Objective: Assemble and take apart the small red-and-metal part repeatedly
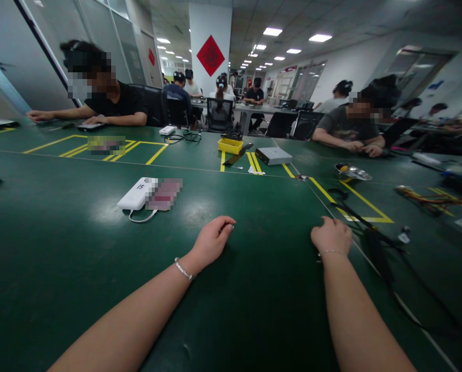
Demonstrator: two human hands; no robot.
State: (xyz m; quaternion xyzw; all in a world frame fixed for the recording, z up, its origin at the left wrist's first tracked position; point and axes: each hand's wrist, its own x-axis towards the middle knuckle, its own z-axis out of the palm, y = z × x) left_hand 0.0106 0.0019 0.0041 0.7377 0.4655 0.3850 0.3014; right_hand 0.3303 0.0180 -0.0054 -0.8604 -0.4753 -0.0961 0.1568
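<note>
My left hand [214,241] rests over the green tabletop [261,305], its fingers curled toward the thumb. A tiny shiny thing [233,227] shows at the fingertips, too small to name. My right hand [332,237] lies farther right with its fingers folded under, so whatever may be in them is hidden. Just right of it runs a black strap-like cable [378,248]. To the left of my left hand lies a white power bank [138,194] marked 15, with a short white cable [142,221] and a blurred-out phone-like object [164,195] beside it.
Across the table are a yellow tray [231,146], a grey box [273,156], a metal dish [352,172] and bundled wires [428,199]. Yellow tape [157,154] marks the surface. One person [110,103] sits at the far left, another [349,124] at the right.
</note>
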